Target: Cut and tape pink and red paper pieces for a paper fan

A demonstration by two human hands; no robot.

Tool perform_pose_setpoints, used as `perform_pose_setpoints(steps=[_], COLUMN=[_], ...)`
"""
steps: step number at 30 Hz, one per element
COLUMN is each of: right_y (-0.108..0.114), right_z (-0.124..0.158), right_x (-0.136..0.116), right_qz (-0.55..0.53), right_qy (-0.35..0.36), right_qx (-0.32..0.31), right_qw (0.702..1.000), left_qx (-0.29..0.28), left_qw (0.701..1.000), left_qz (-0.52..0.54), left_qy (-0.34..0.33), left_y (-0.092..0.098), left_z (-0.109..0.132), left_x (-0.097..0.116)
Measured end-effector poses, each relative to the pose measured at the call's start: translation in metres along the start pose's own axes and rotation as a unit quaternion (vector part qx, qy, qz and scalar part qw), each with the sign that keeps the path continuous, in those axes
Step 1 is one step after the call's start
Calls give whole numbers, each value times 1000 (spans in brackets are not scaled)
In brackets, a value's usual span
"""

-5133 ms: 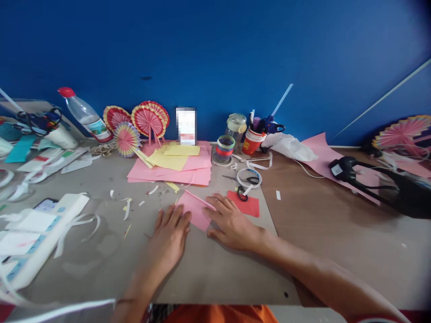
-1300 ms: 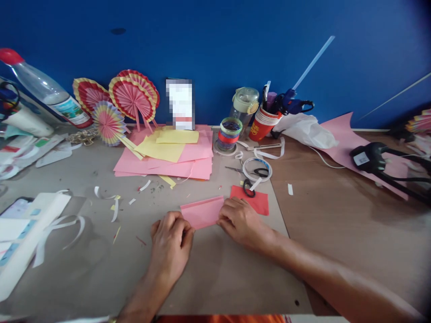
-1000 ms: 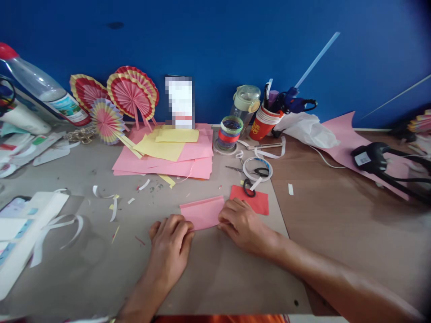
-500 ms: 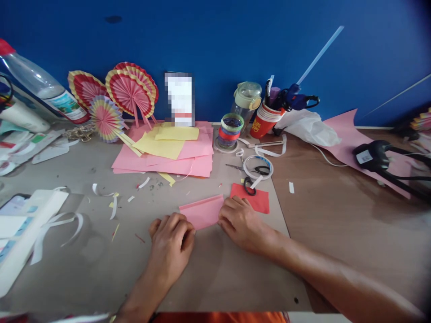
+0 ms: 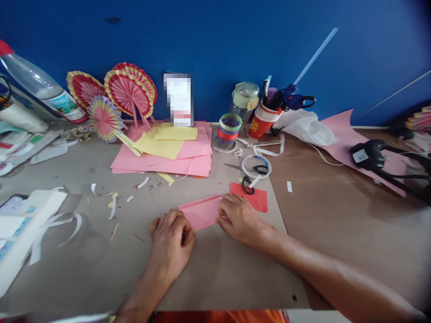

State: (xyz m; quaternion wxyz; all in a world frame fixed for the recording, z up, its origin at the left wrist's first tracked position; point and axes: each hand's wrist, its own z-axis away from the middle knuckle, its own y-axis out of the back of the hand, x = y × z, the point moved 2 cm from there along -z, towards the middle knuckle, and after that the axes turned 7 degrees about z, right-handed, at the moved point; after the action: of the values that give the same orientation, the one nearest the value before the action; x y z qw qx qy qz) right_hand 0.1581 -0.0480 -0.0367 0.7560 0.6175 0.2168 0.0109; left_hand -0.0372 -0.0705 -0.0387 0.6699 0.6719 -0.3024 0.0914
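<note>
A small pink sheet of paper (image 5: 202, 213) lies on the grey desk mat, with a narrow fold along its far edge. My left hand (image 5: 173, 235) is closed on its near left corner, fingertips pinched at the edge. At the right end my right hand (image 5: 239, 220) grips the paper with curled fingers. Just beyond that hand lies a red piece of paper (image 5: 259, 200). Black-handled scissors (image 5: 248, 185) rest partly on it, with a roll of tape (image 5: 247, 170) over them.
Behind are stacked pink sheets (image 5: 161, 167) with yellow paper (image 5: 161, 146) on top. Folded paper fans (image 5: 129, 92) lean at the back left, near a plastic bottle (image 5: 50, 94). Red paper cups (image 5: 261, 121) hold tools. A white box (image 5: 40, 211) lies left; paper scraps dot the mat.
Both hands keep their hold on the pink paper, almost unmoved. The whole view has shifted very slightly.
</note>
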Motion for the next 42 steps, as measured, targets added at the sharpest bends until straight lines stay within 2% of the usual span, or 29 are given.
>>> perform_pose_setpoints(steps=[8, 23, 26, 32, 36, 42], right_y=[5, 10, 10, 7, 8, 10], right_z=[0, 2, 2, 2, 3, 3], right_x=[2, 9, 9, 11, 11, 10], right_qz=[-23, -38, -28, -28, -19, -9], right_qy=[-3, 25, 30, 48, 62, 65], right_qx=[-37, -49, -43, -30, -18, -25], right_qw=[999, 998, 998, 998, 998, 998], left_qx=[-4, -22, -28, -38, -52, -101], left_qw=[999, 998, 999, 992, 982, 975], left_qz=[27, 48, 34, -9, -43, -60], left_qy=[22, 23, -8, -117, -174, -188], left_y=[1, 4, 3, -5, -5, 1], left_z=[0, 1, 2, 7, 9, 4], left_x=[-1, -6, -7, -14, -11, -2])
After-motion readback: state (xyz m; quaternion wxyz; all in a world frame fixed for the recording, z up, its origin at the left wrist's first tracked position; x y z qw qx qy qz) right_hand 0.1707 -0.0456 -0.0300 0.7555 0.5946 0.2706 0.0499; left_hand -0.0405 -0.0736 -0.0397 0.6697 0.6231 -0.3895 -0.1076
